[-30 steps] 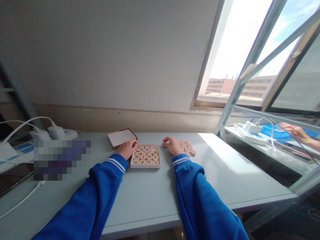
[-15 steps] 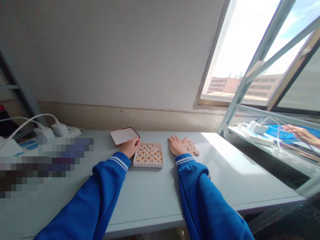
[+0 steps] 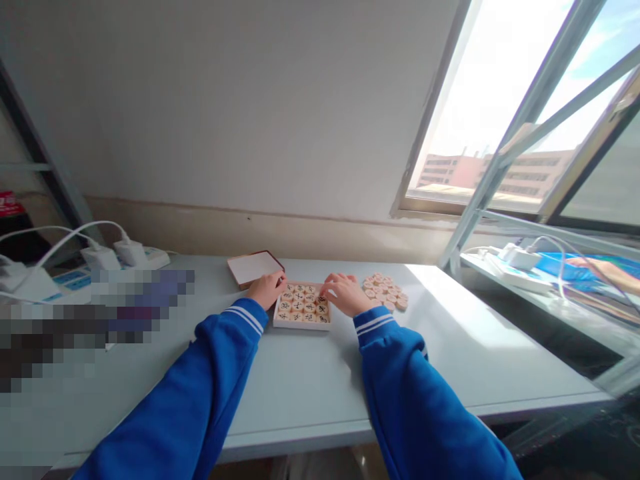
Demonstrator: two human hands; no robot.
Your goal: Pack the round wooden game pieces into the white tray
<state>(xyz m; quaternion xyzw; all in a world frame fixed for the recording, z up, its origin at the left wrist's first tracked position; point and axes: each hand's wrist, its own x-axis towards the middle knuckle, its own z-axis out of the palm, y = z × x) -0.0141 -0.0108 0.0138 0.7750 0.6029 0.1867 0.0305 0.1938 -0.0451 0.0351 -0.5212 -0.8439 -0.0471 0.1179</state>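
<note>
And there, on the table (image 3: pixel 295 387), the box (image 3: pixel 302 326) of pieces (image 3: pixel 297 307) was seemingly steadied by the curled left hand (image 3: pixel 267 291), its far-right corner overhung by the half-open right hand (image 3: pixel 347 294), any grip hidden

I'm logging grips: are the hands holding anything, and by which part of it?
It cannot be told: the left hand is by the far left corner of the open box, the right hand over its far right corner.
</note>
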